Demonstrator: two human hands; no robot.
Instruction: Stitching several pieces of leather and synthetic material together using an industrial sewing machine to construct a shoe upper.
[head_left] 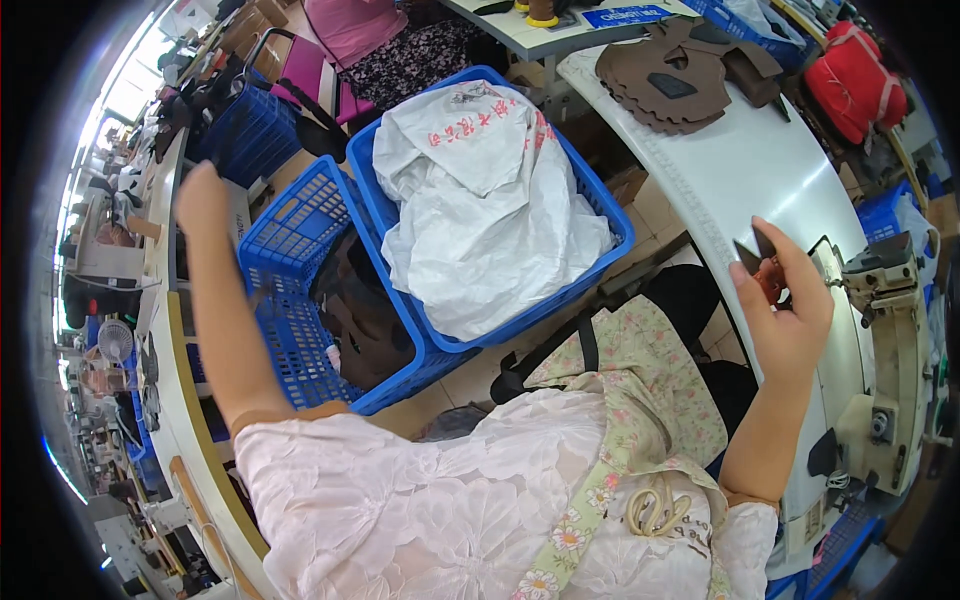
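Head view, snips [769, 277] (parted), slanting forward-left

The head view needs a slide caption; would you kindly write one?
Right hand holding a small dark-and-orange object near a sewing machine; blurred left hand beside blue crates.

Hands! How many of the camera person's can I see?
2: the left hand, blurred, at the picture's left; the right hand, over the white table, holding a reddish object.
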